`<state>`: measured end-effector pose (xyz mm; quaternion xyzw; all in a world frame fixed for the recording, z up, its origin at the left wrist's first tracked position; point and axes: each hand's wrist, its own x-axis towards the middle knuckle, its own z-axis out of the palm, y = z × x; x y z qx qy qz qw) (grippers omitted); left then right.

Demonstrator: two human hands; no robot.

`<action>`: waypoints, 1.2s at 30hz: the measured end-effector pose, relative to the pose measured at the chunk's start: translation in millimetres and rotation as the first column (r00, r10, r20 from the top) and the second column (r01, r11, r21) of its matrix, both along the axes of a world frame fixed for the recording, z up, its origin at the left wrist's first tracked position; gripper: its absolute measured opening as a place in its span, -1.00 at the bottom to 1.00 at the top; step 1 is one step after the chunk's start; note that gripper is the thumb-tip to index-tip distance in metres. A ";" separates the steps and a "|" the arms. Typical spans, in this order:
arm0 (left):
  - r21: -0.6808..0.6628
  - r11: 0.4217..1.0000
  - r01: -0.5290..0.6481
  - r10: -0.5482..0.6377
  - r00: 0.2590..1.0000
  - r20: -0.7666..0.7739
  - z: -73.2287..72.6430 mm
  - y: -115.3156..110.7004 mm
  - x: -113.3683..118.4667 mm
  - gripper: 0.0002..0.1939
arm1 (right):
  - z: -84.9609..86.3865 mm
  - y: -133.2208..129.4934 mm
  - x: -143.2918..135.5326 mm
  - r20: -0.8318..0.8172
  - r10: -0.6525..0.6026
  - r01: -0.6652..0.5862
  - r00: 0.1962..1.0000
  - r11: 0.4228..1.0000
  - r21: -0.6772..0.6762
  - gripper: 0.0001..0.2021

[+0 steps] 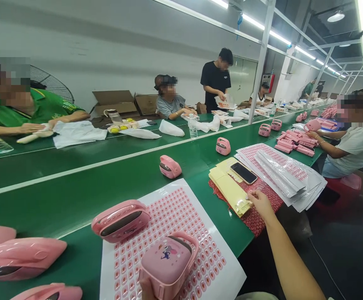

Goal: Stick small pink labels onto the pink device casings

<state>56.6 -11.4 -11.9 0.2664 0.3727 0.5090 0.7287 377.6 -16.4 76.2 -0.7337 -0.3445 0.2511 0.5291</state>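
Note:
At the bottom of the head view, my left hand (147, 289) grips a pink portable speaker (167, 260) with a carry handle and a cartoon print; most of that hand is hidden. Under the speaker lies a white sheet of small red-and-pink stickers (181, 208). Another pink speaker (123, 221) rests on the sheet's far left part. To the right, my right hand (259, 203) pinches the near corner of a stack of yellow sheets (228, 189). The stack sits on red bubble wrap (263, 212), with a phone (244, 173) at its far end.
Several pink speakers, such as this one (170, 166), stand along the green conveyor belt (75, 183). More sticker sheets (281, 175) lie at the right. Co-workers sit on both sides, one in a green shirt (40, 108). A water bottle (193, 127) stands across the belt.

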 end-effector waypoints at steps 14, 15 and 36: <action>0.104 0.951 -0.291 0.308 0.920 -0.242 80.1 -17.0 47.6 -0.30 | 40.4 -12.9 -141.1 -0.329 0.684 -0.680 0.651 0.718 0.148 -0.79; 0.109 0.954 -0.278 0.297 0.922 -0.249 80.0 -17.7 47.1 -0.30 | 40.5 -11.4 -144.2 -0.290 0.679 -0.679 0.675 0.725 0.118 -0.82; 0.011 0.947 -0.320 0.317 0.935 -0.156 82.0 -18.3 47.9 -0.31 | 19.3 -13.9 -159.6 0.284 0.454 -0.517 0.845 0.828 0.216 -0.93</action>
